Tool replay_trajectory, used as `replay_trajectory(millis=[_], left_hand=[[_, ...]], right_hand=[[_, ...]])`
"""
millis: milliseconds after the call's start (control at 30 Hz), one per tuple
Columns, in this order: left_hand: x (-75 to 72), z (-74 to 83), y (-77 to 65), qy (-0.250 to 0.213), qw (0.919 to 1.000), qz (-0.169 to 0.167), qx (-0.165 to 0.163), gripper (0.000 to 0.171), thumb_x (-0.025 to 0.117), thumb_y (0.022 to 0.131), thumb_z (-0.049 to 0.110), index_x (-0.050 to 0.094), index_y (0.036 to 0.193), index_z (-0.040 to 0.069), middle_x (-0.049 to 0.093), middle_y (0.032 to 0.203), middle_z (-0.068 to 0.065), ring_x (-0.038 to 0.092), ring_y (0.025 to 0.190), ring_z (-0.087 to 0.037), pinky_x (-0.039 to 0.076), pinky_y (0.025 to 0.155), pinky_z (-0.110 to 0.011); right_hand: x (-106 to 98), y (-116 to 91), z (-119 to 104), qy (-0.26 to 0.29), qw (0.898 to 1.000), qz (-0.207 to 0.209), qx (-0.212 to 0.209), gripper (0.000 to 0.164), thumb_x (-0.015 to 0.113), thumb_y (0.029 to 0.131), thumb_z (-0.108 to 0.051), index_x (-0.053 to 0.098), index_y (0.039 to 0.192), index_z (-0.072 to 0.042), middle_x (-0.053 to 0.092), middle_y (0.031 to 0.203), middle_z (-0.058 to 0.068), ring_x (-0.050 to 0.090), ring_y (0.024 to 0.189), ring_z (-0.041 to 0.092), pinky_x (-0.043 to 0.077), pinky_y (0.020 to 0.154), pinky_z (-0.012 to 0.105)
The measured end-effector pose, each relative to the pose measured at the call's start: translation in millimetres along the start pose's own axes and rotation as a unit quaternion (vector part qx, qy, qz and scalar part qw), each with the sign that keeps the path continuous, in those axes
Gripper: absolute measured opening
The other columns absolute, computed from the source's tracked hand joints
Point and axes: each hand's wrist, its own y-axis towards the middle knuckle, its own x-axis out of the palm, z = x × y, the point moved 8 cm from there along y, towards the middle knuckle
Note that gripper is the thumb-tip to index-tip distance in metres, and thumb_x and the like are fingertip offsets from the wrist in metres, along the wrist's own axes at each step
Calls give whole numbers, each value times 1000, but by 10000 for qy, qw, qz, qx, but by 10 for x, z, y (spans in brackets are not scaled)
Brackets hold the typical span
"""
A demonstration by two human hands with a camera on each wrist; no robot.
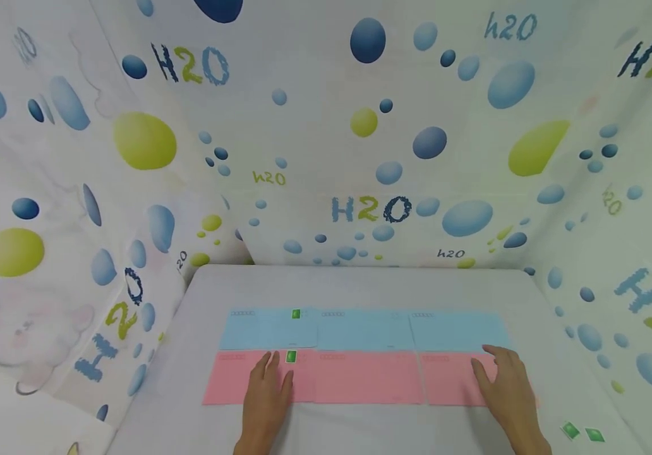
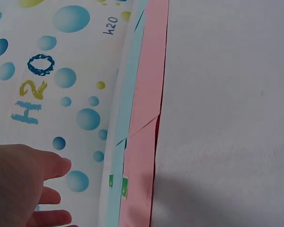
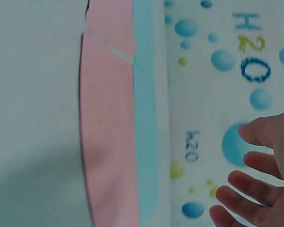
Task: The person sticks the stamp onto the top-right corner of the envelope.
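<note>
Three blue envelopes [image 1: 363, 332] lie in a row on the white table, and three pink envelopes [image 1: 367, 379] form a second row on the near side. A green stamp [image 1: 295, 314] is on the left blue envelope, and another green stamp [image 1: 291, 357] is on the left pink one. My left hand [image 1: 266, 399] is over the left pink envelope, fingers loosely extended and holding nothing. Over the right pink envelope is my right hand [image 1: 507, 390], its thumb and fingers spread apart with nothing between them. In the wrist views both hands appear raised above the paper.
Two loose green stamps, a left one [image 1: 570, 430] and a right one [image 1: 595, 435], lie at the near right of the white table [image 1: 360, 287]. A white cloth curtain [image 1: 314, 126] with blue and green bubble prints surrounds the table at the back and sides.
</note>
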Motion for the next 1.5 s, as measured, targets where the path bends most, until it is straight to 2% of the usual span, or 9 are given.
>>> replay_trajectory(millis=[233,433,700,833,933,1100,1200,1333,1500], left_hand=[[135,167,-66,-1,9995,178,274,50,70,83,26,57,125,2,55,124,-15,54,112,-30,49,95,-45],[261,324,-169,-6,9969,246,743,46,72,80,25,62,117,0,58,117,-15,55,108,-28,50,91,-44],[513,332,-245,203,9978,-582,262,49,66,87,30,59,122,-2,53,131,-15,49,125,-31,44,102,-45],[538,328,-285,232,9980,-547,226,46,67,86,28,61,119,-4,54,129,-15,51,123,-31,47,99,-44],[554,335,-323,258,9985,-364,317,43,69,84,26,64,115,-3,56,124,-13,53,119,-29,50,95,-41],[618,369,-376,371,9981,-290,396,44,72,81,28,66,111,-3,58,121,-12,54,116,-27,51,93,-39],[613,399,-384,475,9974,-215,506,44,74,79,28,67,109,-3,59,118,-12,55,113,-26,51,92,-38],[616,413,-383,640,9953,-118,716,43,75,78,30,68,106,-3,59,115,-12,56,110,-25,52,90,-38],[674,379,-369,759,9947,-282,632,44,73,80,33,68,106,-2,58,117,-10,55,113,-25,51,92,-38]], right_hand=[[-122,-111,630,-191,9829,-815,1639,52,52,94,-32,44,129,6,42,126,30,50,103,39,46,81,54],[-212,-170,990,-328,9750,-908,2000,54,53,93,-31,44,129,9,38,125,34,52,99,42,48,74,50],[-130,-271,1357,-453,9559,-1114,2679,55,59,89,-23,42,128,11,31,125,35,49,97,42,47,73,48],[-45,-365,1524,-508,9462,-1437,2854,60,62,87,-26,39,125,15,26,123,39,37,107,49,44,84,59],[28,-459,1687,-636,9330,-1719,3097,72,67,84,-36,37,125,15,22,124,41,29,112,53,40,90,64],[149,-602,1953,-884,9004,-1959,3782,87,73,78,-43,30,131,10,15,128,39,31,112,52,41,91,64],[186,-639,2015,-895,8975,-1980,3838,86,72,79,-41,29,134,9,15,128,38,33,112,53,41,90,64],[187,-631,2011,-810,9057,-1902,3702,73,68,84,-33,34,131,10,21,124,37,38,110,53,43,86,61],[185,-579,1952,-673,9114,-1897,3589,53,62,89,-19,39,126,11,34,116,34,44,102,47,46,79,52]])
